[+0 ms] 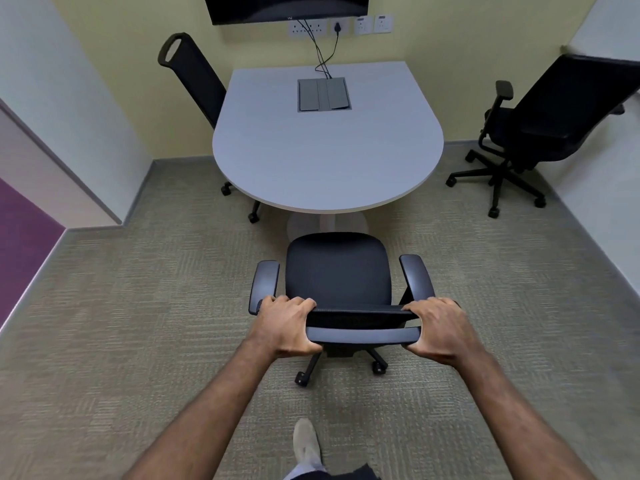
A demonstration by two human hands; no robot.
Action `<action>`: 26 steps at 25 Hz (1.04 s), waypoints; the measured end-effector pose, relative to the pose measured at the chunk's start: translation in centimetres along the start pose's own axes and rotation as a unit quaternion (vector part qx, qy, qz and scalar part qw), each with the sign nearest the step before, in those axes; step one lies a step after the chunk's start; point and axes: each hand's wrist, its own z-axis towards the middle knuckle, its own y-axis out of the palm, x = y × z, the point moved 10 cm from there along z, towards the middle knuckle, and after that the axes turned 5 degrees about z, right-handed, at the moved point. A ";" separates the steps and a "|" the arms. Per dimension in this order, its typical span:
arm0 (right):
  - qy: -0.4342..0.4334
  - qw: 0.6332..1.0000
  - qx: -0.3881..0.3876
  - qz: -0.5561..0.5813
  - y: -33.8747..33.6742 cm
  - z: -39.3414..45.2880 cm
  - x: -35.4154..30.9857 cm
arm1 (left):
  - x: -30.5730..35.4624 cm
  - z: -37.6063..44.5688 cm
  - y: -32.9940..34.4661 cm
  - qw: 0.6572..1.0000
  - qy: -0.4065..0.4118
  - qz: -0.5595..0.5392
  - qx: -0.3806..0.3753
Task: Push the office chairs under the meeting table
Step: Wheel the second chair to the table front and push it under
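A black office chair [337,268] with grey armrests stands on the carpet just in front of the grey rounded meeting table [325,150], its seat facing the table's white pedestal. My left hand [289,323] grips the left end of its backrest top, and my right hand [438,329] grips the right end. A second black chair [194,72] is tucked at the table's left side, its seat hidden under the top. A third black chair [540,123] stands apart at the right, near the wall.
A cable box [323,94] is set into the tabletop, with cables running up to wall sockets [341,27] below a screen [285,6]. Walls close in on both sides. My shoe [306,441] is on the carpet behind the chair.
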 end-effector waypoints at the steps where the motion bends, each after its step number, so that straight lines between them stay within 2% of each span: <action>1: 0.001 1.000 0.005 0.000 -0.1 0.1 0.1 | 0.0 0.2 -0.1 1.000 0.001 -0.001 0.003; 12: -0.019 1.000 -0.011 0.013 -0.4 2.6 2.2 | 0.6 1.9 -0.6 0.999 -0.021 -0.024 0.000; 19: 0.000 0.999 0.033 0.021 -0.3 4.1 0.2 | -2.8 3.7 -0.6 1.000 0.009 -0.015 0.000; 26: 0.020 1.000 0.015 0.006 -0.5 6.9 0.6 | -4.2 6.8 -1.4 1.000 0.021 -0.015 0.003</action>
